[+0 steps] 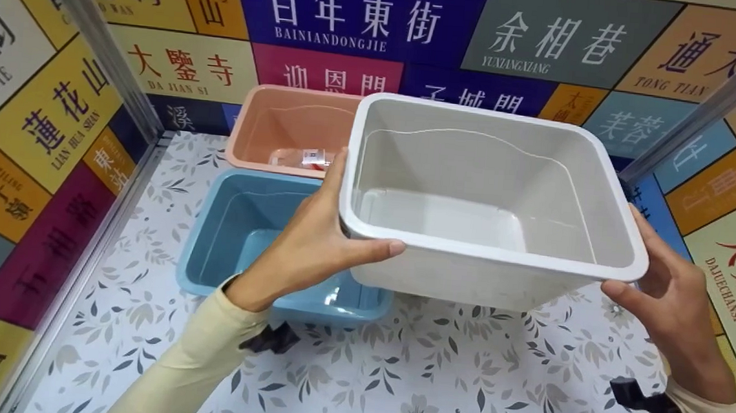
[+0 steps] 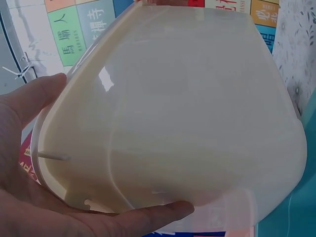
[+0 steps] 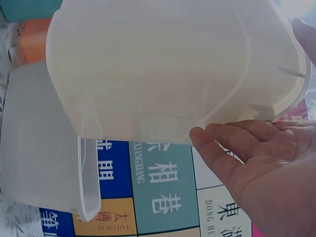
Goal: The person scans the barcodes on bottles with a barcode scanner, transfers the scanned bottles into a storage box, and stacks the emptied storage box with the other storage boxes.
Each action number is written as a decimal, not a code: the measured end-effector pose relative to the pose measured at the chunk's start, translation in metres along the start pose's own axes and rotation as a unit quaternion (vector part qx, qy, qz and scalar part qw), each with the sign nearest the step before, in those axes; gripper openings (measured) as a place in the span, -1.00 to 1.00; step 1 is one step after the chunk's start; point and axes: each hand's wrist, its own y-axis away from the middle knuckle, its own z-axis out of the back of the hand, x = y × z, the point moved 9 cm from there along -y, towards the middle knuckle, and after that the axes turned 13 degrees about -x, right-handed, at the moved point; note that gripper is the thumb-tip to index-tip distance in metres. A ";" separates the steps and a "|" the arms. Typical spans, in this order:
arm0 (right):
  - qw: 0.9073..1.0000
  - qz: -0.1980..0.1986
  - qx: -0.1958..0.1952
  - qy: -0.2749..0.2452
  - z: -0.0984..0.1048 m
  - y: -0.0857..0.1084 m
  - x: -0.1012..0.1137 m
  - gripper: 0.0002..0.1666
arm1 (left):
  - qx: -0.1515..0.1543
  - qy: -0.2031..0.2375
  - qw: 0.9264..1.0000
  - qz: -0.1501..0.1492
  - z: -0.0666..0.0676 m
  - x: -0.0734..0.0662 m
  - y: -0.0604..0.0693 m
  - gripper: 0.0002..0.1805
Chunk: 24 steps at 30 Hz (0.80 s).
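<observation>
Both hands hold up a white plastic storage bin (image 1: 480, 276), its opening facing up and toward me. My left hand (image 1: 300, 247) grips its left end, the thumb on the front wall under the rim. At the right end my right hand (image 1: 675, 299) holds the corner, thumb in front and fingers along the side. The left wrist view shows the bin's outer wall (image 2: 187, 98) between thumb and fingers. In the right wrist view, the right fingers (image 3: 242, 138) lie against the wall. Nothing shows inside the bin.
A blue bin (image 1: 334, 317) stands at left, partly behind my left arm. Behind it is a pink bin (image 1: 280, 168) with a clear-wrapped item (image 1: 313, 157) inside. Another whitish bin (image 3: 44, 143) stands beyond the held one. Sign-patterned walls (image 1: 356, 11) enclose the leaf-print tabletop (image 1: 459, 381).
</observation>
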 end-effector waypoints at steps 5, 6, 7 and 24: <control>0.997 0.037 0.022 -0.056 -0.008 -0.002 0.001 0.10 | -0.003 -0.006 1.000 0.007 0.009 0.001 0.001 0.35; 0.997 0.039 0.024 -0.061 -0.010 -0.002 0.001 0.10 | -0.005 -0.011 1.000 0.008 0.011 0.001 0.001 0.34; 0.997 0.039 0.025 -0.062 -0.012 -0.003 0.000 0.10 | -0.007 -0.014 1.000 0.010 0.014 0.002 0.002 0.35; 0.995 0.068 0.056 -0.044 -0.049 -0.006 0.006 0.10 | -0.023 -0.043 0.998 0.030 0.050 0.007 0.008 0.29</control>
